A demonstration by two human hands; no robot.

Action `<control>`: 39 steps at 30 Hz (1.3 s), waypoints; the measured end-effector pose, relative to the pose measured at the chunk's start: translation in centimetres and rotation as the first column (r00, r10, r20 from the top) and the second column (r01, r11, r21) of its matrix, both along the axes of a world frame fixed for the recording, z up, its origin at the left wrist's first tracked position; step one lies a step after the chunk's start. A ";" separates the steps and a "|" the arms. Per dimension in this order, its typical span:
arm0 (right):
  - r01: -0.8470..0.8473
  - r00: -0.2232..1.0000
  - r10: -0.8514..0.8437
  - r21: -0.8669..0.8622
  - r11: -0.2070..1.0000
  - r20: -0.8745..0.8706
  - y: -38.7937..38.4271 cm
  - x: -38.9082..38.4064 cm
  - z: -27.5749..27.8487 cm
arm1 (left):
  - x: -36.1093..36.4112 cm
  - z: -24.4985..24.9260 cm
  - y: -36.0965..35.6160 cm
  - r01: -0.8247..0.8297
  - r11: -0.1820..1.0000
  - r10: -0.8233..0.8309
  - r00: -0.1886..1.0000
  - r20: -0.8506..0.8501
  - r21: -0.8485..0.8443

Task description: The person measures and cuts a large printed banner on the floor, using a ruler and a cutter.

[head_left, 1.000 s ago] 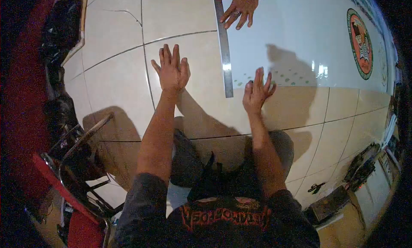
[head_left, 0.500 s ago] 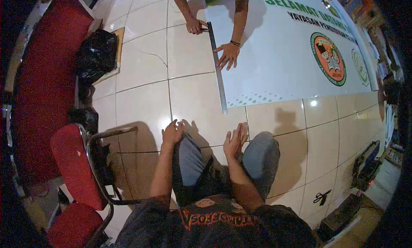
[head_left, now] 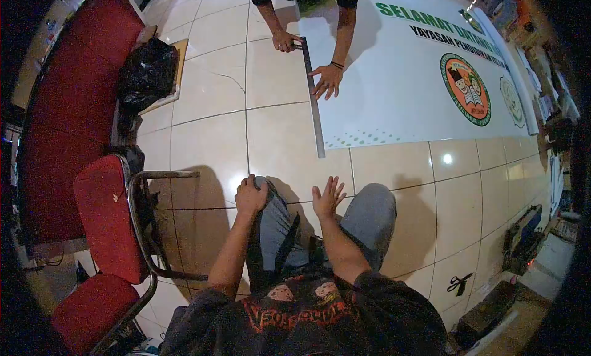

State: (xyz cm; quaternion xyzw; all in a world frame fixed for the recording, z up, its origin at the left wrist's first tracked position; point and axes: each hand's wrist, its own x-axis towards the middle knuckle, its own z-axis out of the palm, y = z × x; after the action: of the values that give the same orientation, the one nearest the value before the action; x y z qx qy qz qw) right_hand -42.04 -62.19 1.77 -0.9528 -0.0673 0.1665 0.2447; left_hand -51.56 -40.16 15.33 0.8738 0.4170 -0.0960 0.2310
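Observation:
My left hand [head_left: 251,196] rests on my left knee, its fingers loosely bent over the denim and nothing held. Just inside the other knee, my right hand [head_left: 328,199] hovers with its fingers spread, empty. Ahead lies a large white printed banner [head_left: 388,104] with green lettering and a round orange emblem [head_left: 466,90]. A long metal ruler [head_left: 315,113] runs along its left edge. A co-worker's hand [head_left: 327,81] presses beside the ruler, and their other hand [head_left: 285,41] grips a small dark-handled tool, partly hidden, at the ruler's far end.
Red metal-framed chairs [head_left: 111,214] stand close on my left, before a long red surface [head_left: 74,122]. A black plastic bag [head_left: 148,74] sits beyond them. Black scissors [head_left: 460,284] lie on the tiled floor at right, near a dark box [head_left: 486,313].
My left hand has settled onto the knee. My right hand has turned and spread its fingers. The co-worker's hands and the ruler keep their places on the banner; the view has shifted slightly.

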 end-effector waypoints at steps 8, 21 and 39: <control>-0.031 0.999 0.028 -0.056 0.998 -0.041 0.3 0.0 0.9 | 0.9 0.7 0.3 -0.003 1.000 0.002 1.000 -0.030 -0.025; -0.079 0.997 0.079 -0.076 0.994 -0.003 0.2 -0.1 0.2 | 1.2 0.3 0.5 -0.026 0.999 0.025 0.999 -0.023 -0.037; 0.003 0.838 -0.049 0.085 0.996 0.543 2.2 5.2 -1.4 | 1.0 -0.4 0.8 -0.002 1.000 0.002 1.000 -0.007 -0.008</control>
State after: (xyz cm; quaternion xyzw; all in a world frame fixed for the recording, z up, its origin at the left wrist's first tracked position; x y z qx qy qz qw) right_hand -36.81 -59.96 0.34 -0.9511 -0.1276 -0.1172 0.2558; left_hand -50.61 -39.36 14.95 0.8721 0.4184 -0.1004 0.2330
